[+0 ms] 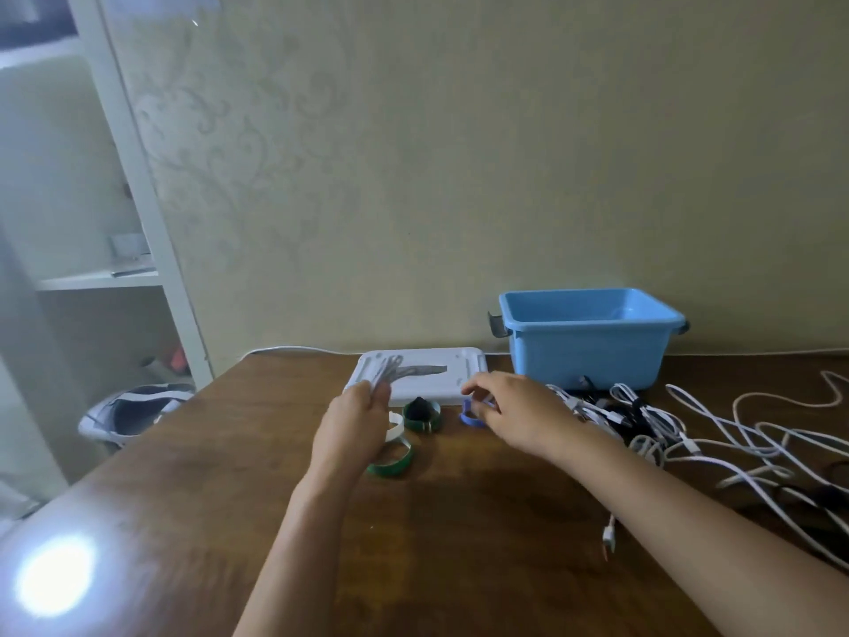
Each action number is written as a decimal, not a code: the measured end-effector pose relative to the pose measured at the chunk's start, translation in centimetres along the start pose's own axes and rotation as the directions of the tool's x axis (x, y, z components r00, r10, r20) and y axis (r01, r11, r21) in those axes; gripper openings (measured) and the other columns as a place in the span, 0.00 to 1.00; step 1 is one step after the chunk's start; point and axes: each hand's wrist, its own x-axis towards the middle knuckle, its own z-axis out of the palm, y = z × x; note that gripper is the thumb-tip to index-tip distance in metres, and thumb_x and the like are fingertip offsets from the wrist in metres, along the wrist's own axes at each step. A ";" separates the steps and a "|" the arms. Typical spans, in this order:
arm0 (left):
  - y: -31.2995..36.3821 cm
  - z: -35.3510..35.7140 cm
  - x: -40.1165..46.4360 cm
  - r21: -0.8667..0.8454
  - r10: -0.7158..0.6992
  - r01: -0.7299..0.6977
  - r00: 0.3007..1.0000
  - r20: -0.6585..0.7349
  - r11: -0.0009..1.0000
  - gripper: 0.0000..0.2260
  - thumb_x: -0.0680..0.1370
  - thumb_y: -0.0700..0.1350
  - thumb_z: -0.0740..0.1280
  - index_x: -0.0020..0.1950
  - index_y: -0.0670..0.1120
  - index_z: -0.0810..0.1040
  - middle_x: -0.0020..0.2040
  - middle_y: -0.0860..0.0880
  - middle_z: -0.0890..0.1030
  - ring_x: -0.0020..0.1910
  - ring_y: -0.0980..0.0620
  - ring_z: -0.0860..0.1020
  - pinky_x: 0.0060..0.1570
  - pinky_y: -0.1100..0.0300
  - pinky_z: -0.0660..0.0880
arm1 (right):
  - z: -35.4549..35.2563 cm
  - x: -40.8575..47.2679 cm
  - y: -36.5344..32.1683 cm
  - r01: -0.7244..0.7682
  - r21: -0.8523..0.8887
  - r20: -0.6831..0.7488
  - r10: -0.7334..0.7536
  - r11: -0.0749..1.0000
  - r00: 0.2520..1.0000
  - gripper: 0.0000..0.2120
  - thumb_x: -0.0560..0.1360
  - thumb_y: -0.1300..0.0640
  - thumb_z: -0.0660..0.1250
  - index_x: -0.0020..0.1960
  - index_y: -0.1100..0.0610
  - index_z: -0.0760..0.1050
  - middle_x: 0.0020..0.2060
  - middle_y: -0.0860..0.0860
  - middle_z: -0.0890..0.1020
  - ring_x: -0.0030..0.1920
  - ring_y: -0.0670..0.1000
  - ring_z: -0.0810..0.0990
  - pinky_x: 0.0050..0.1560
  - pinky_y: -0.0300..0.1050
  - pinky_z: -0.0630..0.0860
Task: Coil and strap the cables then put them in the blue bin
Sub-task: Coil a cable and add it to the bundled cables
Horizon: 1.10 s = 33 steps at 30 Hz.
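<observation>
- The wooden table [459, 521] fills the lower half of the frame; its brown top is smooth and glossy, with a bright glare spot at lower left.
- The blue bin [583, 347] stands at the table's far edge, right of centre, against the wall. It is a rectangular tub of smooth plastic with a rolled rim and dark grey clip handles at both ends. What shows of its inside is bare blue plastic.
- The cables [735, 434] lie in a loose tangle at right of the frame, in front of and beside the bin: thin, round white cords mixed with a few black ones. One white plug end [609, 540] reaches toward the lower middle.
- A flat white tray [464, 365] with rounded corners lies left of the bin.
- The left hand [353, 429], at centre frame, has its fingers curled round a coiled bundle of white cable [390, 367], blurred, which sticks out over the tray.
- The right hand [514, 413] hovers just right of centre, its thumb and fingers pinching a small blue strap ring [471, 418].
- Between the hands sits a dark green strap ring [422, 418] with a black lump inside it. A lighter green strap ring [390, 462] and a white band [396, 427] lie just beside the left hand.
- White shelving [138, 278] stands at left of the frame beside a pale patterned wall [459, 177].
</observation>
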 end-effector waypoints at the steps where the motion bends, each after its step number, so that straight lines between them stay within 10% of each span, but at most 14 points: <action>1: -0.6 -0.2 0.3 -0.010 -0.019 0.019 1.000 -0.013 1.000 0.17 0.83 0.53 0.57 0.42 0.44 0.75 0.42 0.43 0.81 0.43 0.40 0.78 0.43 0.49 0.75 | 0.4 0.5 -0.4 0.015 0.006 0.018 -0.015 1.000 1.000 0.13 0.83 0.52 0.63 0.66 0.47 0.76 0.62 0.47 0.81 0.58 0.50 0.79 0.53 0.45 0.75; 16: -2.6 0.7 1.0 -0.167 -0.172 0.180 0.983 0.060 0.969 0.16 0.84 0.53 0.58 0.45 0.45 0.77 0.42 0.45 0.80 0.42 0.44 0.79 0.45 0.49 0.77 | 5.2 6.1 -3.2 0.117 -0.170 0.094 -0.103 0.978 0.990 0.09 0.82 0.55 0.65 0.59 0.49 0.80 0.59 0.50 0.79 0.60 0.54 0.77 0.55 0.49 0.74; 25: -0.6 0.6 0.6 -0.349 -0.233 0.263 0.964 0.126 0.900 0.16 0.84 0.51 0.58 0.44 0.42 0.77 0.35 0.47 0.77 0.31 0.50 0.73 0.31 0.58 0.70 | 2.7 4.8 -1.7 0.023 0.145 -0.010 -0.022 0.989 1.000 0.02 0.78 0.50 0.72 0.49 0.44 0.80 0.44 0.39 0.77 0.45 0.43 0.76 0.38 0.38 0.66; 33: 1.1 1.8 -0.6 -0.386 -0.154 0.199 0.978 0.144 0.901 0.16 0.84 0.50 0.60 0.46 0.40 0.78 0.34 0.46 0.75 0.32 0.47 0.74 0.37 0.52 0.75 | 1.6 2.7 0.1 -0.006 0.269 0.002 0.005 0.963 1.000 0.02 0.77 0.50 0.74 0.48 0.44 0.82 0.43 0.40 0.84 0.47 0.44 0.82 0.52 0.47 0.79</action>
